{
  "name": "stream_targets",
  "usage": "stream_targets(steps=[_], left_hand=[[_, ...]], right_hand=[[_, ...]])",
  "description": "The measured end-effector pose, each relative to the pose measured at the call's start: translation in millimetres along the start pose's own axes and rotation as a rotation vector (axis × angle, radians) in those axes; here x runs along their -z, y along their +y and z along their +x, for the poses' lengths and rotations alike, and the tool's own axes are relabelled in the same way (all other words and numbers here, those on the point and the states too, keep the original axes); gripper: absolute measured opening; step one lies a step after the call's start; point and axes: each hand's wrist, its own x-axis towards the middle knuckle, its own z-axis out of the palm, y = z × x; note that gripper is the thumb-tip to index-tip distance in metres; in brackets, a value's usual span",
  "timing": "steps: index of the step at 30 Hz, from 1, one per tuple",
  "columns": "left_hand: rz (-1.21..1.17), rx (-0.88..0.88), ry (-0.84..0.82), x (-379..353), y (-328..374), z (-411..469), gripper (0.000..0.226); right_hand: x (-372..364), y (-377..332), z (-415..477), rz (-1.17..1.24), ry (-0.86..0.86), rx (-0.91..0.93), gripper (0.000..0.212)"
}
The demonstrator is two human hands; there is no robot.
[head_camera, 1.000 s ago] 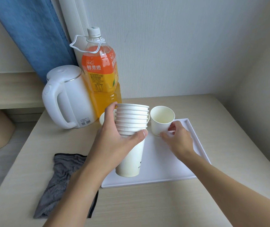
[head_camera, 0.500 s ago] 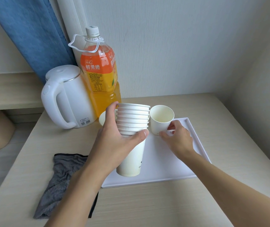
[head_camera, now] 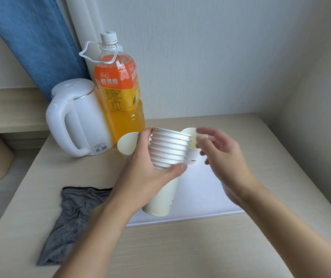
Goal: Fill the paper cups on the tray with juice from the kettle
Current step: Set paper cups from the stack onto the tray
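Gripping in the left hand one nested stack of paper cups, some eight rims showing, upright over the near-left of the one tray. Hovering with the right hand just beside the stack's top, fingers loosely spread and grasping nothing. Leaving untouched two single cups at the tray's far edge, left cup and right cup, with one kettle and one juice bottle behind, and one grey cloth left of the tray.

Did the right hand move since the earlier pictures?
Yes. The right hand left the base of the back-right cup and rose to its rim, toward the cup stack that the left hand holds.
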Motion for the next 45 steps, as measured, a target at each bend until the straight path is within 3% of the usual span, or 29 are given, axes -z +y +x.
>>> stream_targets(steps=[2,5,15,20,25,30,34,38,42,45], left_hand=[[0.005,0.002,-0.016,-3.2,2.1,-1.4,0.087],[0.02,-0.002,-0.025,-5.5,3.3,-2.4,0.082],[-0.006,-0.023,-0.066,-10.4,9.0,1.5,0.08],[0.01,-0.026,-0.097,-8.3,8.2,-0.2,0.091],[0.057,-0.047,-0.119,-6.4,4.9,-3.8,0.083],[0.047,-0.063,-0.116,-6.0,4.6,-3.6,0.084],[0.057,-0.046,-0.137,-6.3,2.4,-3.4,0.083],[0.095,-0.002,-0.133,-6.7,0.3,-3.8,0.091],[0.11,-0.002,-0.122,-6.1,-0.5,-3.1,0.095],[0.116,-0.003,-0.13,-8.0,0.2,-3.2,0.098]], right_hand=[[-2.3,-9.1,-9.3,0.013,-0.142,0.057,0.014],[1.4,-9.6,-9.5,0.038,-0.197,0.026,0.013],[13.0,-8.3,-2.4,0.144,-0.156,0.08,0.013],[13.8,-5.8,0.3,0.215,-0.148,0.087,0.013],[19.2,-8.9,8.0,0.295,-0.068,0.121,0.006],[13.2,-2.0,4.3,0.244,-0.189,0.004,0.045],[14.1,-6.0,8.1,0.326,-0.021,0.07,0.039],[27.7,-9.6,12.9,0.37,0.185,0.199,0.053],[41.8,2.6,16.4,0.053,0.378,0.235,0.057],[47.9,24.7,20.9,-0.208,0.411,0.168,0.065]])
